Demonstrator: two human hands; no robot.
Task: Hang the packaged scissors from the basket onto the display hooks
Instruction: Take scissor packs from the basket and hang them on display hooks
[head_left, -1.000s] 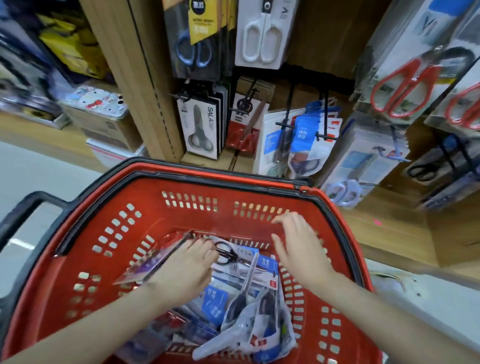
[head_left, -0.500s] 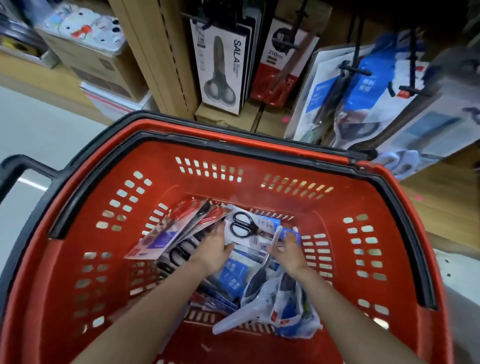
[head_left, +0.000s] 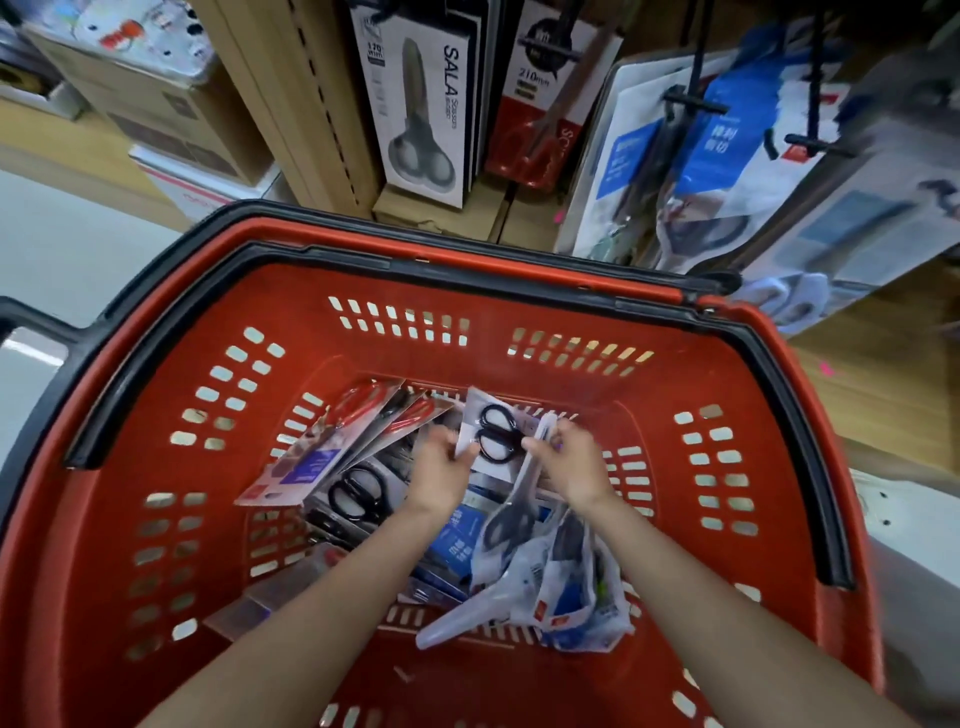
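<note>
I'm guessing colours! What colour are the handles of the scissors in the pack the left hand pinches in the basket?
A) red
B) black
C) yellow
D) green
B: the scissors pack that the left hand pinches by its edge in the red basket shows two black loop handles. The right hand grips a long white pack beside it.

The left hand and right hand are bare, with plain, uncovered wrists. The left forearm and right forearm are bare too, slim and smooth, uncovered all the way to the lower edge of the view. The fingers are short and slightly blurred, so the nails cannot be made out.
</note>
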